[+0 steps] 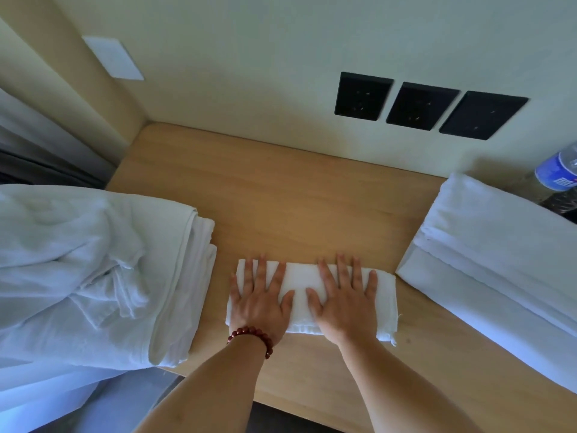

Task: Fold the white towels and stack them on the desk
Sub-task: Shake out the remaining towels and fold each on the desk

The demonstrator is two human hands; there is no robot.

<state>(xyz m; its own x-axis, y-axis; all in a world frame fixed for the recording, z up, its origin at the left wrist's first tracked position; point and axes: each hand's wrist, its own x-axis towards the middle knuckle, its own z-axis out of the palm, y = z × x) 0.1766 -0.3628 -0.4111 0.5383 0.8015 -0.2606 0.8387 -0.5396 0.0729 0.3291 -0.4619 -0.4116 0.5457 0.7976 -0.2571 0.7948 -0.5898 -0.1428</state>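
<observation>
A small white towel (301,278), folded into a narrow rectangle, lies on the wooden desk (296,201) near its front edge. My left hand (260,300), with a red bead bracelet at the wrist, presses flat on the towel's left half with fingers spread. Beside it, my right hand (343,300) presses flat on the right half, fingers straight. A heap of unfolded white towels (87,267) covers the desk's left side. At the right sits a stack of folded white towels (499,260).
Three black wall sockets (421,106) sit above the desk's back edge, and a white switch plate (114,57) is on the left wall. A plastic bottle with a blue label (559,175) stands at the far right behind the folded stack.
</observation>
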